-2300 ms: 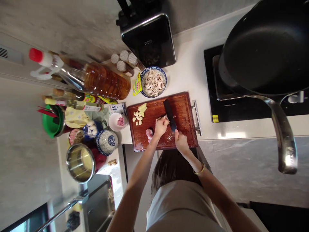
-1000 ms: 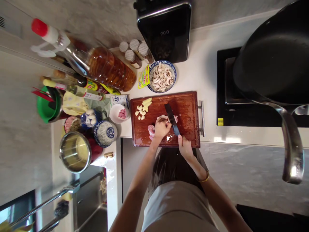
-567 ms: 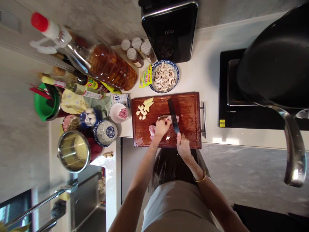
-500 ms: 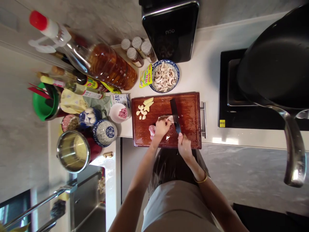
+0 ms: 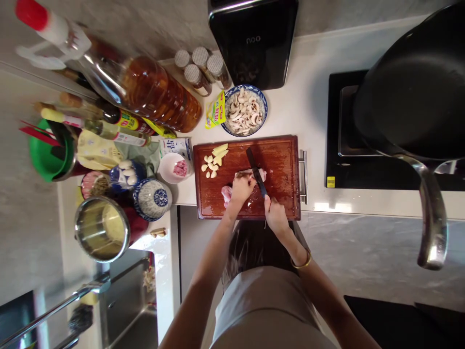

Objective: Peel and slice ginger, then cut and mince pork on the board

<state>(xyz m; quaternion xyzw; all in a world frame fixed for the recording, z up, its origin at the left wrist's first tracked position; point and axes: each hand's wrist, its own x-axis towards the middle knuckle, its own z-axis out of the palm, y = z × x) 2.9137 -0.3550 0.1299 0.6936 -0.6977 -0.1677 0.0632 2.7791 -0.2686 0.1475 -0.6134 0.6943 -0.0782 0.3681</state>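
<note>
- Piece of meat point(image 5: 264, 173) lies flat on the wooden cutting board point(image 5: 283, 155), right of center; part of it hidden by hand and blade.
- Knife point(image 5: 255, 166) crosses the meat at a slant, dark blade pointing away from the person; can't tell how deep it sits.
- Left hand point(image 5: 241, 188): fingers curled, pinching the meat down just left of the blade.
- Right hand point(image 5: 276, 217): wrapped around the knife handle, thumb toward the blade; gold bracelet point(image 5: 301, 264) on that wrist.
- Second meat chunk point(image 5: 226, 193) on the board, just left of the left hand.
- Garlic cloves point(image 5: 209, 166) and pale yellow slices point(image 5: 220, 151) grouped at the board's upper left.
- White bowl point(image 5: 168, 167) with pink meat bits inside, just left of the board.
- Blue-rimmed bowl point(image 5: 265, 116) above the board, full of sliced mushrooms point(image 5: 243, 112); yellow packet point(image 5: 215, 110) leans against it.
- Behind: four jars point(image 5: 194, 75), black appliance point(image 5: 254, 41).
- Farther left: big bottle of brown liquid point(image 5: 160, 94), patterned bowl point(image 5: 151, 198), metal pot point(image 5: 87, 228), sink point(image 5: 119, 310).
- Far right: black pan point(image 5: 414, 82) over the stove point(image 5: 348, 174), handle toward the person's side.
</note>
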